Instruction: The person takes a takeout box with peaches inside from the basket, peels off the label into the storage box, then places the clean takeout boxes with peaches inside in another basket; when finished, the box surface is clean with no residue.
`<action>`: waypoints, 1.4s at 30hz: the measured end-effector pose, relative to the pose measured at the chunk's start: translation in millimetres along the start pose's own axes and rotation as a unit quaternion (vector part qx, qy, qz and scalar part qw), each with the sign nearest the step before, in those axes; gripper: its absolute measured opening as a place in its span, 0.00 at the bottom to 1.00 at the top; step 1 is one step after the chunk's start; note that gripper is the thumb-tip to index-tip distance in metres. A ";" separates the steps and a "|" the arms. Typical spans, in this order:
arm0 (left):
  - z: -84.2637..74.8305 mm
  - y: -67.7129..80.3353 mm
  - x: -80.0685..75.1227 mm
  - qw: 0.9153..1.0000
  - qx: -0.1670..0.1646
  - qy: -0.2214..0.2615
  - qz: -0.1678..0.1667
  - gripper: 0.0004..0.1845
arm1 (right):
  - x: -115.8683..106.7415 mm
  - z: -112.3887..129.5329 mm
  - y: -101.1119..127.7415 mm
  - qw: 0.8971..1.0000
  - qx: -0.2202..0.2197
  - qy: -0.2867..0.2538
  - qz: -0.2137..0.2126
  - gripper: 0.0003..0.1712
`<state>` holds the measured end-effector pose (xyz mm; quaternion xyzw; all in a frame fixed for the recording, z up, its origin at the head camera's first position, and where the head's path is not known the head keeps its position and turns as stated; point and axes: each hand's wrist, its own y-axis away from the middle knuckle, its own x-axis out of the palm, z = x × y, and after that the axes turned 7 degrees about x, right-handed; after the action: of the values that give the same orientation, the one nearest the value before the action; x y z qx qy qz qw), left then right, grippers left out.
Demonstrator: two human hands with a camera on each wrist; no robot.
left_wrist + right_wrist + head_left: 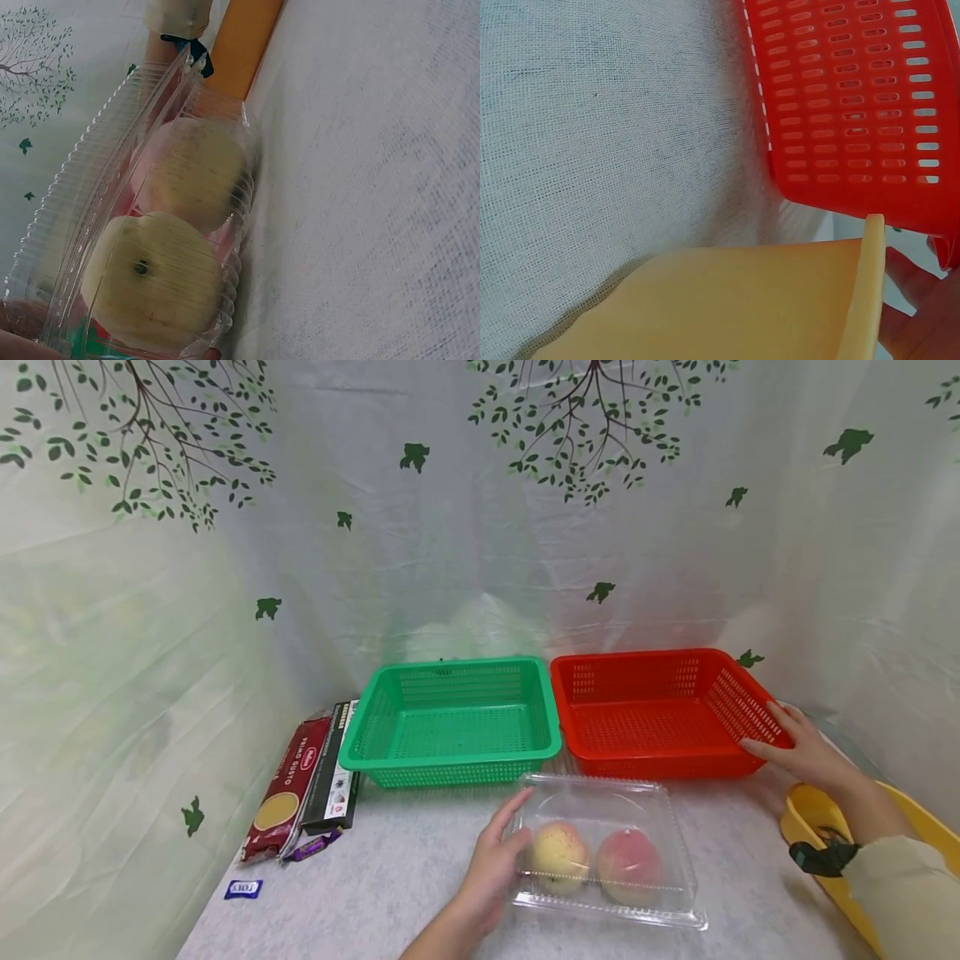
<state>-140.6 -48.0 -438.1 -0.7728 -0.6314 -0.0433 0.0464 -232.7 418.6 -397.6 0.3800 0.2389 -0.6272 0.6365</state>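
Observation:
A clear plastic clamshell box [600,793] holds a yellowish peach [558,857] and a pink peach [628,867]. My left hand [487,864] grips the box by its left side, thumb over the lid. The left wrist view shows the box from its end, with both peaches behind the ribbed plastic. At the near right corner of the red basket [637,764], my right hand [813,756] holds the rim. Its thumb lies over the inner side, while other fingers [907,277] hang outside in the right wrist view, partly hidden by a yellow basket [780,300].
A green basket [450,760] stands left of the red one. Further left lie a dark red packet [288,785], a black box [330,777], a purple-wrapped sweet [313,845] and a small blue packet [243,889]. A leaf-patterned curtain [480,552] surrounds the table.

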 end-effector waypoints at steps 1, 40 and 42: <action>-0.8 0.3 0.7 1.000 0.004 -0.001 -0.003 0.29 | 0.1 -0.1 -0.2 1.000 0.000 0.002 -0.002 0.61; -105.3 -54.6 42.1 0.995 0.042 0.084 -0.031 0.26 | 3.1 0.6 9.4 0.999 -0.021 -0.023 -0.012 0.58; -106.3 -64.9 46.3 0.994 0.045 0.086 -0.043 0.27 | 3.4 1.5 9.1 0.999 -0.021 -0.025 -0.011 0.58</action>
<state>-196.0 -3.5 -325.7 -0.7357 -0.6589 -0.0826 0.1336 -223.6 414.7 -397.7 0.3476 0.2403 -0.6384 0.6434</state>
